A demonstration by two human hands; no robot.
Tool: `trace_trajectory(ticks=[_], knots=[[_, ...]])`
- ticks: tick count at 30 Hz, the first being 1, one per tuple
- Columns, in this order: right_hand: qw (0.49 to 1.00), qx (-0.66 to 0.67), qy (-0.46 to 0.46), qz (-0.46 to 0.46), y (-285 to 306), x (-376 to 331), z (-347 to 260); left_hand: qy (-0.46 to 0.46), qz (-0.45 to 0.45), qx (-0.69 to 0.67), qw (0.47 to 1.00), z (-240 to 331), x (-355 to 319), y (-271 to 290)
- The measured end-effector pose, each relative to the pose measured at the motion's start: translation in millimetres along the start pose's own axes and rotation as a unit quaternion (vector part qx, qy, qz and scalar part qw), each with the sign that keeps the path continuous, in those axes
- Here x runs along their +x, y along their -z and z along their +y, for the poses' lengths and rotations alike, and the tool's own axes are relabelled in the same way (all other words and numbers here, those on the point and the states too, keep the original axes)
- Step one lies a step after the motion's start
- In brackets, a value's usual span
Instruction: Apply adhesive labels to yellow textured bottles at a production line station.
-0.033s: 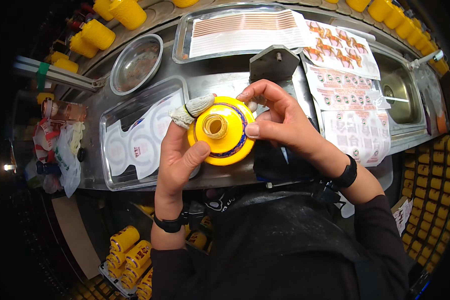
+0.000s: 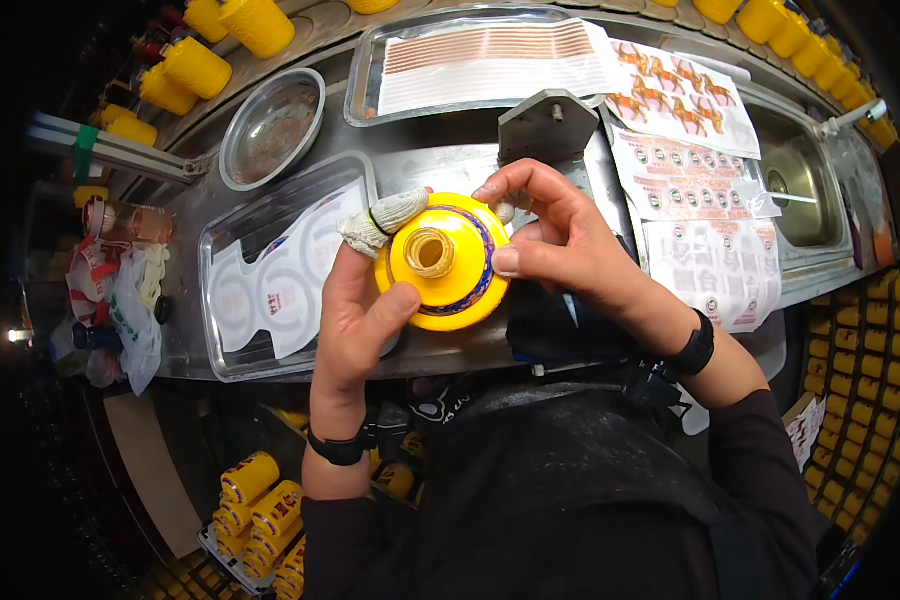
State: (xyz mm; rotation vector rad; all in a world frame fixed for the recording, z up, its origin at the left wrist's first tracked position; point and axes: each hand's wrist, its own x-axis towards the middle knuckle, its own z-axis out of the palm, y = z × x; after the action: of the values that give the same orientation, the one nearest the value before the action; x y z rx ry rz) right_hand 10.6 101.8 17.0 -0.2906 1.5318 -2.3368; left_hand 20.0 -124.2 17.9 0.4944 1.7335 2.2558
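A glossy yellow bottle is held over the worktop's front edge, its open brownish neck facing up toward me. A blue patterned band curves round its shoulder. My left hand grips the left side, thumb on the yellow shoulder; white cloth covers fingers of this hand at the far side. On the right side, my right hand has its thumb against the band and its bent index finger at the far rim. Its other fingers are partly hidden behind the bottle. The bottle's lower body is out of sight.
Left of the bottle a metal tray holds white curved decal sheets. A steel bowl and a tray of striped sheets sit farther back. A grey metal bracket stands behind my hands. Printed sheets lie beside a sink.
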Motion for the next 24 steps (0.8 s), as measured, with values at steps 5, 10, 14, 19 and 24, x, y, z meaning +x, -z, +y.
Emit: trace_trajectory(ticks=[5,10,14,19,24], knots=[[1.0,-0.004,0.002,0.001,1.7,-1.9,3.4,-0.004,0.013,0.024,1.0,0.6,0.6,-8.3],[1.0,-0.029,-0.001,0.002,2.5,-1.4,3.4,0.0,0.011,0.031,0.999,3.3,1.1,-8.0],[0.999,-0.032,-0.012,-0.004,2.3,-1.2,3.0,-0.001,0.016,0.03,0.999,2.0,-0.5,-7.3],[1.0,-0.01,0.015,-0.001,2.4,0.2,7.6,-0.004,0.01,0.045,0.999,2.0,-0.1,-6.1],[1.0,-0.013,-0.02,-0.003,1.1,1.0,4.1,-0.004,0.01,0.04,0.999,3.3,-0.1,-6.9]])
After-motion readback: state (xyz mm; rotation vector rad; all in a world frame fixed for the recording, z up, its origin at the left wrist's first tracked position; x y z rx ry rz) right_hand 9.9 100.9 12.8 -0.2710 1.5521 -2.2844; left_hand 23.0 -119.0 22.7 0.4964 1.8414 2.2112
